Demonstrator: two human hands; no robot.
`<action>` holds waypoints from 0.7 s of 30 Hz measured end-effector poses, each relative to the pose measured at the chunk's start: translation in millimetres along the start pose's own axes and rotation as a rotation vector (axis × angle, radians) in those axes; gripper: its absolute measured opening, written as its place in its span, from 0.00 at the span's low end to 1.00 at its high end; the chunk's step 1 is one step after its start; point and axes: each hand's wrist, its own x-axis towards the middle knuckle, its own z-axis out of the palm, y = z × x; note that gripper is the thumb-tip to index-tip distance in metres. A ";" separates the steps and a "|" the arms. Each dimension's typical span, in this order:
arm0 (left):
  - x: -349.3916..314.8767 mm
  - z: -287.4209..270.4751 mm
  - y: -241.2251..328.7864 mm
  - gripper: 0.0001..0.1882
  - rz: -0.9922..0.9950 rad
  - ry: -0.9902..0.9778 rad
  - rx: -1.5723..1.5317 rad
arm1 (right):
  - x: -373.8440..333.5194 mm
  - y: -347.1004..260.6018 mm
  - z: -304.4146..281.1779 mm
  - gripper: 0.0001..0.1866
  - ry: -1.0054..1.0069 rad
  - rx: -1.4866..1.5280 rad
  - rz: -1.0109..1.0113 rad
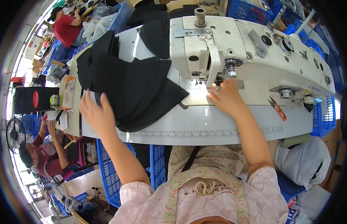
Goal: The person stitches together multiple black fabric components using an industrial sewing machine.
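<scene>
Black fabric pieces (132,82): fanned pile on the tabletop (218,127), left of the sewing machine (251,52).
Left hand (99,114): at pile's left edge; grip looks released, fingers parted.
Right hand (228,98): right of the bright metal plate (195,98); grip cannot be told.
Orange-handled snips (278,110): right of right hand.
Fabric handling: best separated singly, edges aligned, kept flat; fingertips clear of the needle area.

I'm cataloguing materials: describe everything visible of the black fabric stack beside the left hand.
The black fabric stack looks matte, its curved, pointed pieces overlapping in an uneven fan. It lies on the pale tabletop, left of the sewing machine. The left hand is at its left edge; contact is unclear.
</scene>
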 end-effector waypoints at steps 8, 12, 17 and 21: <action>42.5 149.0 105.1 0.29 0.077 -0.477 -0.106 | -2.2 0.4 4.1 0.18 0.060 0.014 -0.048; 34.5 163.4 127.0 0.32 -0.049 -0.838 -0.094 | -3.1 5.7 -2.6 0.17 -0.009 0.069 0.014; 24.6 173.6 141.1 0.25 0.110 -0.433 -0.196 | -6.3 7.5 -5.6 0.17 0.048 0.063 0.024; 33.8 215.4 91.3 0.20 -0.268 -0.423 -1.142 | 5.3 -17.0 -9.0 0.18 -0.002 0.121 -0.012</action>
